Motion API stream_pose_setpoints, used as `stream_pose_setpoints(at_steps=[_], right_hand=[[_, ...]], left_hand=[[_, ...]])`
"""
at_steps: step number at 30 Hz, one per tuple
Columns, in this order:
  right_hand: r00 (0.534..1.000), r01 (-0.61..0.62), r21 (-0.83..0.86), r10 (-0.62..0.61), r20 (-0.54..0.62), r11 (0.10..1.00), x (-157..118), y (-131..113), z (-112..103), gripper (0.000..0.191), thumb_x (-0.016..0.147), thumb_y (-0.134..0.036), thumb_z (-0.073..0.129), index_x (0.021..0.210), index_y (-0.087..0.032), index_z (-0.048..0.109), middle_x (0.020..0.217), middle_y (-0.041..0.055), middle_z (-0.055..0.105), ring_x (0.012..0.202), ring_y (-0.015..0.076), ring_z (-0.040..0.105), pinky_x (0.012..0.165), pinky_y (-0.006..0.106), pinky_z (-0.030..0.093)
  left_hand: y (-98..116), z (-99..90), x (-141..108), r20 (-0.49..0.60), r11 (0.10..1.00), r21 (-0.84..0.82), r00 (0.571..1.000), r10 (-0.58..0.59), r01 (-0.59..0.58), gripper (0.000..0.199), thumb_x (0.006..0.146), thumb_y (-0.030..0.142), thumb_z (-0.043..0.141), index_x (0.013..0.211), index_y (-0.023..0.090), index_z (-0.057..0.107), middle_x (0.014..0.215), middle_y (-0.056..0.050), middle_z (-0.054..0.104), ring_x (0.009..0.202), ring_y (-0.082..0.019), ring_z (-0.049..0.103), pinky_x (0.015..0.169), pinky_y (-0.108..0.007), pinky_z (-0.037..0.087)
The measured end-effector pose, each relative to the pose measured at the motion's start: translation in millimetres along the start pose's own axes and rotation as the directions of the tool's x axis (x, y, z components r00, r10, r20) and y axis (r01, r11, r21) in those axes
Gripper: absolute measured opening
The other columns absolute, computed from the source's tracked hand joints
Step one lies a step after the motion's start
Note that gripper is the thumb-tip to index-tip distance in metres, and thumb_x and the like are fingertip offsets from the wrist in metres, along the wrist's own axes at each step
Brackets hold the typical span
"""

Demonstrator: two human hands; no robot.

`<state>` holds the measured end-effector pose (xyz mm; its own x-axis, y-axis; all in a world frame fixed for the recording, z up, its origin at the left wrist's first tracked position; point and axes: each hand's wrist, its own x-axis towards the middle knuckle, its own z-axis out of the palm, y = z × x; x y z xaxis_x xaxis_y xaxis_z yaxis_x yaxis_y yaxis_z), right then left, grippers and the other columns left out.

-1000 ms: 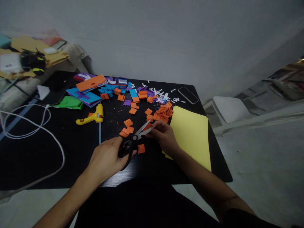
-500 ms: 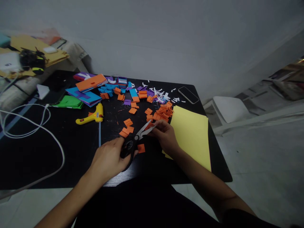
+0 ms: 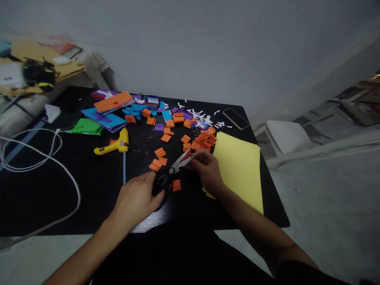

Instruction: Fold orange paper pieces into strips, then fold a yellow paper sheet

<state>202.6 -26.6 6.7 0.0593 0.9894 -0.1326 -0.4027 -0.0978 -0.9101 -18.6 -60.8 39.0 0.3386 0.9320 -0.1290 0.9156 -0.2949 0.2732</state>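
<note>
Black-handled scissors (image 3: 171, 170) are in my left hand (image 3: 137, 198), its fingers and thumb around the handles. The blades are parted and point up to the right. Between them lies a small orange paper piece (image 3: 187, 154), which my right hand (image 3: 206, 166) pinches at its other side. A single orange square (image 3: 176, 185) lies on the black table (image 3: 97, 198) just below the blades. Folded orange pieces (image 3: 160, 152) are scattered beyond the scissors, and a heap of orange pieces (image 3: 204, 139) sits behind my right hand.
Yellow sheets (image 3: 240, 170) lie under my right forearm. A yellow glue gun (image 3: 114, 145) and a white cable (image 3: 73, 178) are on the left. Folded coloured papers (image 3: 103, 118), white scraps (image 3: 198, 115) and a phone (image 3: 235, 118) lie toward the wall. A white stool (image 3: 285, 136) stands right.
The scissor blades have shifted slightly around the orange piece, and my left thumb has moved a little left on the handle. My right hand stays nearly still.
</note>
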Motion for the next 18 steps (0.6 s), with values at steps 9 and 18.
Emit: stream_pose_setpoints(at_steps=[9,18], right_hand=[[1.000,0.006,-0.010,-0.006,-0.007,1.000,-1,-1,1,0.027,0.069,-0.031,0.088,0.079,-0.022,0.064,0.078,-0.0025,0.072,0.078,0.0189,0.073,0.082,0.039,0.065],[0.999,-0.017,0.024,0.016,0.040,1.000,0,0,-1,0.028,0.070,-0.031,0.089,0.080,-0.021,0.065,0.080,-0.0018,0.075,0.078,0.0181,0.074,0.080,0.037,0.066]], left_hand=[[0,0.0,0,0.000,1.000,-0.006,1.000,-0.002,0.002,0.019,0.093,0.039,0.053,0.089,0.021,0.054,0.090,-0.009,0.072,0.079,-0.030,0.071,0.060,-0.034,0.041],[-9,-1.5,5,0.029,1.000,-0.005,0.999,0.020,-0.020,0.021,0.093,0.042,0.051,0.089,0.021,0.053,0.089,-0.007,0.072,0.079,-0.029,0.071,0.061,-0.034,0.040]])
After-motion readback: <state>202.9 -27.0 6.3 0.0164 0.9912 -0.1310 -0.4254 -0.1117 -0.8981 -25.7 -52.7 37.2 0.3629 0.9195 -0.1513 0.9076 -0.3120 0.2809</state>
